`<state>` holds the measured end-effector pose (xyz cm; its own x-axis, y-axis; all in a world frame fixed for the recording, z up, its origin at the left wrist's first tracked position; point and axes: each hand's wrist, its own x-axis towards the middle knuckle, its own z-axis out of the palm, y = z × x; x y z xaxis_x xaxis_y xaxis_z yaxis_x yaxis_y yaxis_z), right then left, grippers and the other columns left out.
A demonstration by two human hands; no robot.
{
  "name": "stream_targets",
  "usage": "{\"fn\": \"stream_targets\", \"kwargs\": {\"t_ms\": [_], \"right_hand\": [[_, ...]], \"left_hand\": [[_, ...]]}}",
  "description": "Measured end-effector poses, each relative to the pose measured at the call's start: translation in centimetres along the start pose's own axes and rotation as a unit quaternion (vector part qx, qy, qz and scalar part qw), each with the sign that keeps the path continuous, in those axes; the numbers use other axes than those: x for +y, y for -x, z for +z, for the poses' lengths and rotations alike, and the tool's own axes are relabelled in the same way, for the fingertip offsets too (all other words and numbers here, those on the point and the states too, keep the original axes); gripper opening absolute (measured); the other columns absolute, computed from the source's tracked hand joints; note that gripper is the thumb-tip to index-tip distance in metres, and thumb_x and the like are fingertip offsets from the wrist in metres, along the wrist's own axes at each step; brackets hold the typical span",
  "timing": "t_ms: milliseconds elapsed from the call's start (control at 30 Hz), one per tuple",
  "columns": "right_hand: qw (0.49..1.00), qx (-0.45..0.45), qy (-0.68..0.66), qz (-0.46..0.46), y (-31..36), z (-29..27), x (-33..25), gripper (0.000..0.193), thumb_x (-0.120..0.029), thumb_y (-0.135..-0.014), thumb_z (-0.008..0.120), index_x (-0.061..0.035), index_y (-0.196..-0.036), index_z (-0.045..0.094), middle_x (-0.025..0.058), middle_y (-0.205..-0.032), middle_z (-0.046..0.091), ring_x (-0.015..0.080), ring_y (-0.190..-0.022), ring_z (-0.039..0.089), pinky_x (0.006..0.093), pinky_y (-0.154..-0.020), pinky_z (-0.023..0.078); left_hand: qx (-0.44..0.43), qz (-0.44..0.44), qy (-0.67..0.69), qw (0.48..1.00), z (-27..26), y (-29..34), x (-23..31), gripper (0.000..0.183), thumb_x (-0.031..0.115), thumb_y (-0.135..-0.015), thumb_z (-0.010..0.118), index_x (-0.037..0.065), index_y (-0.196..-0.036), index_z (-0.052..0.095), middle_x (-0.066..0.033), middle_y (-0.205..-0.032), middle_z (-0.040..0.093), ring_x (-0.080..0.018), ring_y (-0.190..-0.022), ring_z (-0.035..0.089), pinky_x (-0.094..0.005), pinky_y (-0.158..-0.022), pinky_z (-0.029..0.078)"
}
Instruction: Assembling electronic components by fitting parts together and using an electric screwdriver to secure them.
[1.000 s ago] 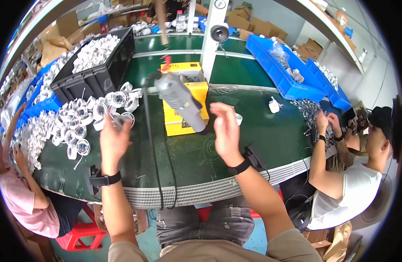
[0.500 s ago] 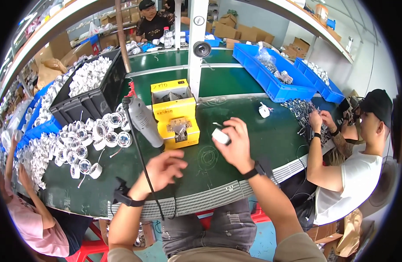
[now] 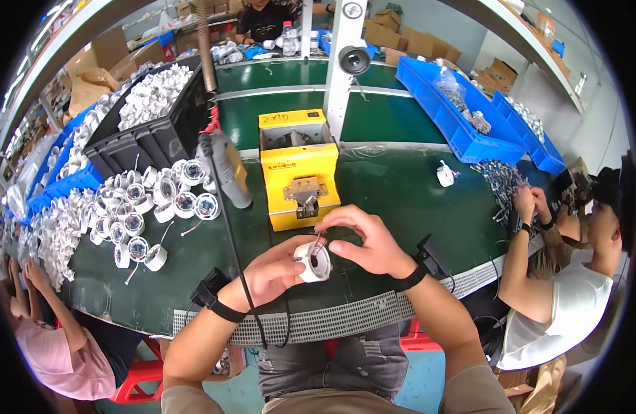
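Forearms bare. Left hand [image 3: 273, 272] and right hand [image 3: 366, 241]: a black wristband on each wrist, carrying a small black boxy unit on the outer side. Grey jeans; tan short sleeves at lower edge.

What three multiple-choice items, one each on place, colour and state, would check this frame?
1. Where is the yellow box?
A. on the green table, beyond the hands
B. on the floor
C. in a blue bin

2. What colour is the ring?
A. red
B. white
C. black

3. How is the ring held?
A. lying free on the table
B. left hand holds it, right hand works at its wire
C. right hand alone

Answers: 1 A, the box stands on the table past both hands. 2 B, its body is plainly white. 3 B, left fingers wrap it while right fingertips pinch above it.
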<state>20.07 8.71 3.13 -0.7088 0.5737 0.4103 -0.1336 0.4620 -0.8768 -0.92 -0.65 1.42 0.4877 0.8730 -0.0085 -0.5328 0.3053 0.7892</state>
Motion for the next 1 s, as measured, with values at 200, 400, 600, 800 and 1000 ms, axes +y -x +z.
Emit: {"fn": "stream_targets", "kwargs": {"t_ms": [200, 400, 600, 800, 1000], "right_hand": [[0.995, -0.056, 0.088, 0.009, -1.7, 0.3, 0.8, 0.02, -0.007, -0.084, 0.068, -0.0017, -0.104, 0.064, 0.0096, -0.098, 0.068, 0.0207, -0.091, 0.066, 0.0318, -0.084, 0.05], [0.992, -0.038, -0.081, 0.087, 0.2, 0.6, 1.7, 0.016, -0.01, -0.086, 0.068, 0.0, -0.098, 0.066, 0.0073, -0.092, 0.067, 0.0116, -0.079, 0.063, 0.0274, -0.071, 0.05], [0.993, 0.015, 0.039, 0.111, 0.6, 1.1, 0.2, 0.016, -0.011, -0.09, 0.061, 0.0003, -0.1, 0.064, 0.0092, -0.089, 0.065, 0.0179, -0.08, 0.064, 0.0291, -0.071, 0.049], [0.987, 0.051, 0.148, 0.041, 1.2, 1.8, 0.6, 0.007, -0.008, -0.088, 0.06, -0.0013, -0.088, 0.059, 0.009, -0.094, 0.055, 0.0234, -0.087, 0.057, 0.0311, -0.077, 0.044], [0.984, 0.021, 0.17, 0.041, 1.2, 2.5, 1.2, 0.01, -0.011, -0.086, 0.061, -0.0023, -0.087, 0.057, 0.0106, -0.101, 0.05, 0.0262, -0.095, 0.053, 0.0348, -0.082, 0.043]], "left_hand": [[0.032, -0.018, -0.014, 0.999, -1.6, 0.0, -0.1, 0.062, 0.018, -0.082, 0.057, -0.001, -0.138, 0.038, -0.0131, -0.12, 0.056, -0.0236, -0.105, 0.058, -0.0368, -0.09, 0.047], [0.073, -0.03, -0.038, 0.996, -1.1, -0.4, 0.4, 0.046, 0.018, -0.084, 0.055, 0.001, -0.126, 0.046, -0.0114, -0.115, 0.057, -0.0218, -0.101, 0.059, -0.035, -0.08, 0.05], [0.119, -0.018, -0.03, 0.992, -1.5, -0.2, 0.2, 0.039, 0.022, -0.089, 0.049, 0.004, -0.125, 0.046, -0.0101, -0.115, 0.057, -0.0228, -0.1, 0.06, -0.0341, -0.077, 0.051], [0.158, 0.01, 0.021, 0.987, -2.1, -0.8, -0.1, 0.034, 0.028, -0.097, 0.045, 0.007, -0.123, 0.048, -0.017, -0.116, 0.06, -0.0297, -0.09, 0.064, -0.0322, -0.069, 0.053], [0.13, 0.028, -0.011, 0.991, -1.4, -0.7, -0.3, 0.041, 0.029, -0.1, 0.044, 0.003, -0.131, 0.042, -0.0166, -0.119, 0.058, -0.0319, -0.097, 0.064, -0.0357, -0.076, 0.055]]}}
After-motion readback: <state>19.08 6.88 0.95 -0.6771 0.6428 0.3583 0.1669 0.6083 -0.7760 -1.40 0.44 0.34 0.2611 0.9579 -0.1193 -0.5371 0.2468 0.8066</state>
